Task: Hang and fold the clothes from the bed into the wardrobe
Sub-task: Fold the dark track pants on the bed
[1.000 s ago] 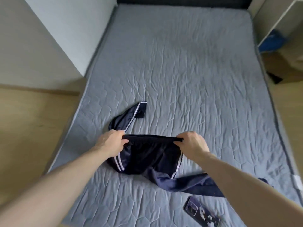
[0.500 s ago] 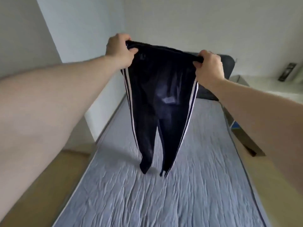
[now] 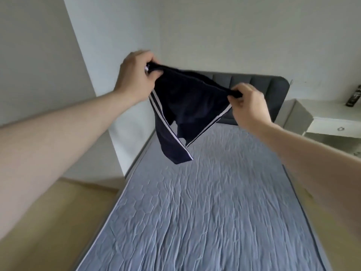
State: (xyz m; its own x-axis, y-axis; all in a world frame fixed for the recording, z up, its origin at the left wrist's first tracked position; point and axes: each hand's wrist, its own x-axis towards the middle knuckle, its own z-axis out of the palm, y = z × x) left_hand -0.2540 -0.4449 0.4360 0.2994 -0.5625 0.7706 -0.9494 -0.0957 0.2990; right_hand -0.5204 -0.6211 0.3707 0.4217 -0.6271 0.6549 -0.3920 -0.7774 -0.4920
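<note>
Trousers, navy blue jersey with white side stripes (image 3: 181, 106), held aloft over grey quilted bed (image 3: 205, 212), waistband pinched at each end by left hand (image 3: 136, 73) and right hand (image 3: 248, 106), seemingly to hang straight for folding.

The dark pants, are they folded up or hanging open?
Hanging open, not folded. The left hand and right hand grip the waistband, and the dark pants dangle above the bed.
</note>
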